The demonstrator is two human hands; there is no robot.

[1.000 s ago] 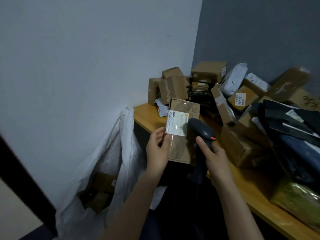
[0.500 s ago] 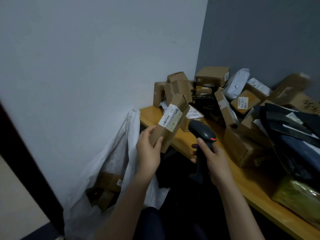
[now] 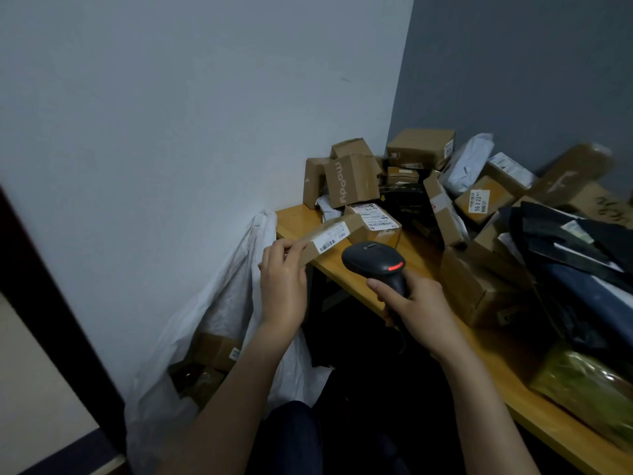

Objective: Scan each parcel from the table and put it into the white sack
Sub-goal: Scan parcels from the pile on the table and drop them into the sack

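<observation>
I read the worktop [image 3: 493,351] as an orange-brown wooden slab set into the wall corner. At its far left end stands a tall narrow brown cardboard box [image 3: 313,181]; touching it is a brown cardboard carton printed "moody" [image 3: 352,181]. Just in front of these lies a flat brown box with a white shipping label [image 3: 373,221]. A large brown cardboard box [image 3: 479,289] sits near the front edge. A green-yellow package in clear film [image 3: 589,385] lies at the near right end. I cannot tell which of the remaining piled parcels [image 3: 496,200] touch the surface.
</observation>
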